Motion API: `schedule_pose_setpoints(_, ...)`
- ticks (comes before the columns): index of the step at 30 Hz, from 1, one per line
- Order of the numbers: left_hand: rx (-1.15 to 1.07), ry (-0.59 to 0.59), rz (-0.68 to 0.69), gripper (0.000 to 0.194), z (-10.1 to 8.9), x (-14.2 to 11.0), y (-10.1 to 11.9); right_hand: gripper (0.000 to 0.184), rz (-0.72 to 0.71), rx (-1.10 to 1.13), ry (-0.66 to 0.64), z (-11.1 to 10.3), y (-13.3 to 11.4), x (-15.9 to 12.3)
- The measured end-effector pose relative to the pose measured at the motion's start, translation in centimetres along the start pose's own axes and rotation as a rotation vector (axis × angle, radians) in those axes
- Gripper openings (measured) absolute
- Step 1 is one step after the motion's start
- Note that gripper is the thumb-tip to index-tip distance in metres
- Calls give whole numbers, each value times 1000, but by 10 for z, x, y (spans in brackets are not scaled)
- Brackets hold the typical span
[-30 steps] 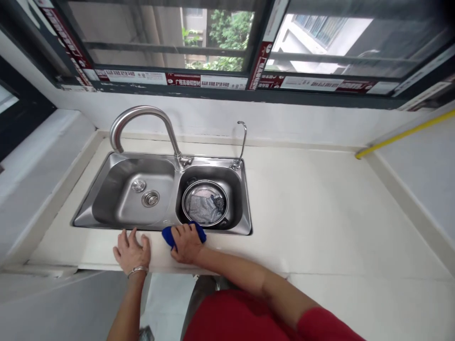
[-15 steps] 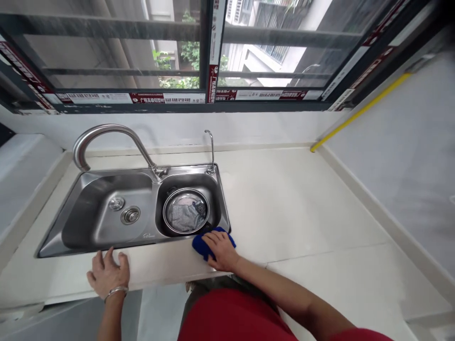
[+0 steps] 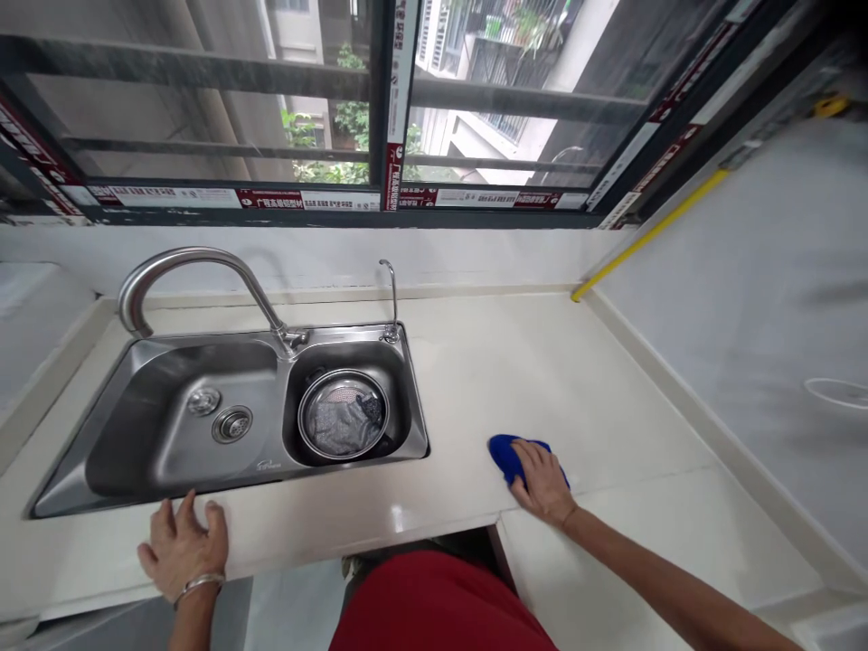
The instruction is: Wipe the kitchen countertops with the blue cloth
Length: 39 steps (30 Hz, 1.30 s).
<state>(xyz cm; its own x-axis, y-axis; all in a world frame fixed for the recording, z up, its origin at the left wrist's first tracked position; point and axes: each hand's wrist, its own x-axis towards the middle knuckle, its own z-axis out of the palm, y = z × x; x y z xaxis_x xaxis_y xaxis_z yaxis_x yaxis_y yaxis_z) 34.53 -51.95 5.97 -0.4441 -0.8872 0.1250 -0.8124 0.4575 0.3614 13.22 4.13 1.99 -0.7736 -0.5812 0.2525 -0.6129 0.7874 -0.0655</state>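
My right hand [image 3: 544, 479] presses a blue cloth [image 3: 507, 457] flat against the white countertop [image 3: 467, 380], to the right of the sink. Its fingers lie over the cloth and hide part of it. My left hand [image 3: 184, 542], with a silver bangle at the wrist, rests on the counter's front strip with its fingers spread and nothing in them. Its fingertips reach close to the front rim of the steel double sink [image 3: 203, 495]. In the smaller right basin sits a round metal pot [image 3: 304, 432] with grey cloth [image 3: 339, 425] in it.
A tall curved faucet [image 3: 196, 253] rises behind the sink, and a thin spout [image 3: 393, 294] stands at the back right corner. A yellow pipe [image 3: 644, 237] runs down the right wall to the counter. A dark-framed window [image 3: 271, 217] spans the back.
My right hand has slid the blue cloth rightward, from beside the sink's front corner onto the open counter. My left hand stays on the front strip. The whole view has shifted slightly.
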Motion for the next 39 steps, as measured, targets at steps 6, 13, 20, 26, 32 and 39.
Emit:
schedule_pose_setpoints(6, 0, 13, 5, 63, 1, 0, -1, 71, -168, 54, -87, 13, -70, 2)
schedule_pose_setpoints(13, 3, 12, -12, 62, -1, 1, 4, 69, -275, 183, -165, 16, -81, 94)
schedule_pose_setpoints(20, 12, 21, -32, 62, 1, 2, 6, 62, -238, 180, -141, 38, -80, 190)
schedule_pose_setpoints(26, 41, 18, -59, 62, 4, 5, 6, 58, -176, 129, -149, 54, -76, 274)
schedule_pose_setpoints(32, 62, 17, -43, 58, 6, 4, 3, 55, -81, 47, -127, 74, -78, 345)
schedule_pose_setpoints(39, 81, -22, -82, 57, 3, 4, 4, 55, -117, 79, -107, 73, -82, 345)
